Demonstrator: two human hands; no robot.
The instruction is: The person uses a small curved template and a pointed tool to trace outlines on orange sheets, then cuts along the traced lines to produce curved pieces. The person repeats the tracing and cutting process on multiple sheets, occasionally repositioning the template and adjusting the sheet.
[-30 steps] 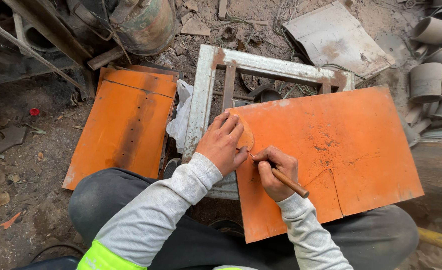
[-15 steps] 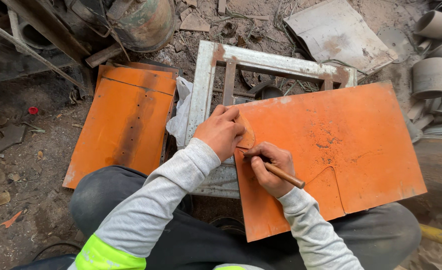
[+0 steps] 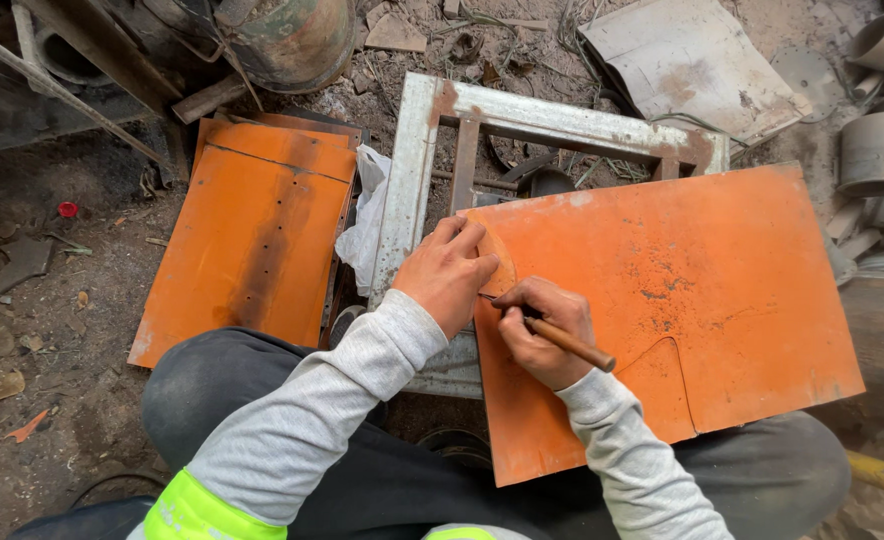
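Now right hand [image 3: 542, 335] grips scriber [image 3: 562, 340] on orange sheet [image 3: 682, 290].

left hand [image 3: 449, 272] presses orange sheet [image 3: 682, 290]; right hand [image 3: 545, 330] holds wooden-handled scriber [image 3: 562, 340].

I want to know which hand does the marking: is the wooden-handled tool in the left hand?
No: the right hand grips the wooden-handled tool, while the left hand presses flat on the orange metal sheet.

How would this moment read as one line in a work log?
left hand: pressing round template on orange metal sheet | right hand: holding wooden-handled scriber at template edge | sheet: on lap and metal frame
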